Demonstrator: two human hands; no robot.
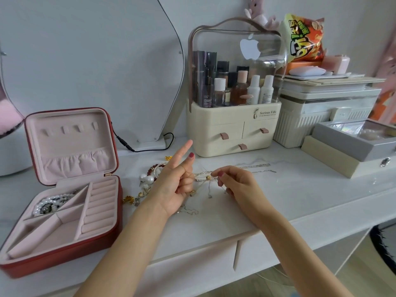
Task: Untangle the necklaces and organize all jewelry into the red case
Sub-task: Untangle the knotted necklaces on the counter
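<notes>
Head view is all I have, looking down over the white bench (278,196). My left hand (173,185) has its forefinger and one more finger stretched out while the lower fingers curl in and catch the tangled necklaces (206,179). My right hand (233,185) pinches the same tangle between thumb and fingertips, just beside a small gold bead (207,178). The chains are so fine that I cannot count them or follow any single strand; a few loose ends dangle between my hands, and more chain trails off to the right across the bench. Part of the heap of other jewelry (147,181) sits behind my left wrist: I can make out white pearls, a dark red bead bracelet and some gold bits, the rest is hidden. The red case (64,249) lies open at the left, its near corner cut by the frame edge, with a pearl strand (53,203) in its back left compartment. A cream cosmetics organizer (233,125) stands behind.
</notes>
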